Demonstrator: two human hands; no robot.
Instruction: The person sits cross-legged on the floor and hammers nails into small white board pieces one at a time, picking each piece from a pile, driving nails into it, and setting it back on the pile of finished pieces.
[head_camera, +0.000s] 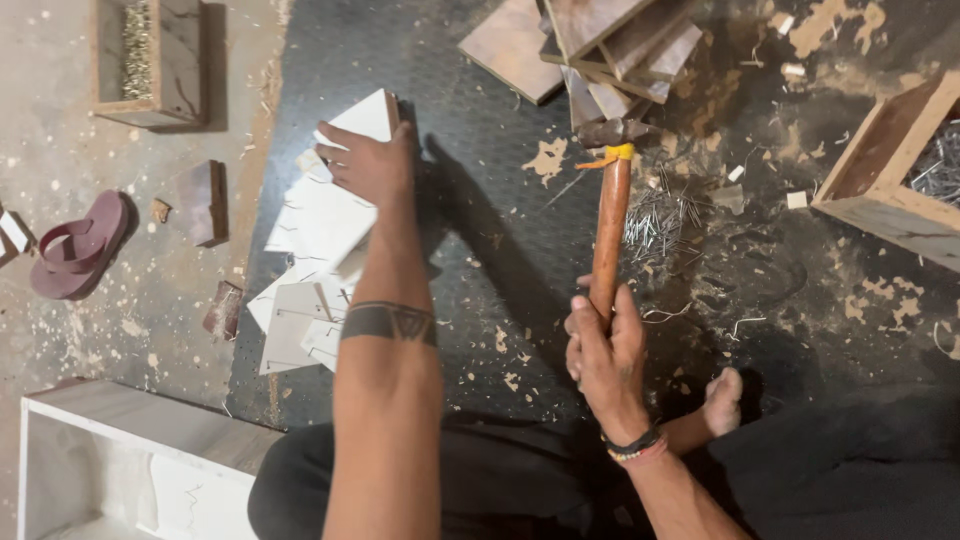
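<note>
My left hand reaches forward and grips a white triangular board piece at the top of a pile of similar white pieces on the dark floor mat. My right hand is closed around the wooden handle of a hammer. The hammer points away from me, its dark metal head near a heap of loose nails.
A stack of brown wood boards lies at the top centre. At right stands a wooden box of nails. A maroon sandal, small wood blocks and another wooden box sit at left. A white cabinet panel fills the lower left. My foot rests at lower right.
</note>
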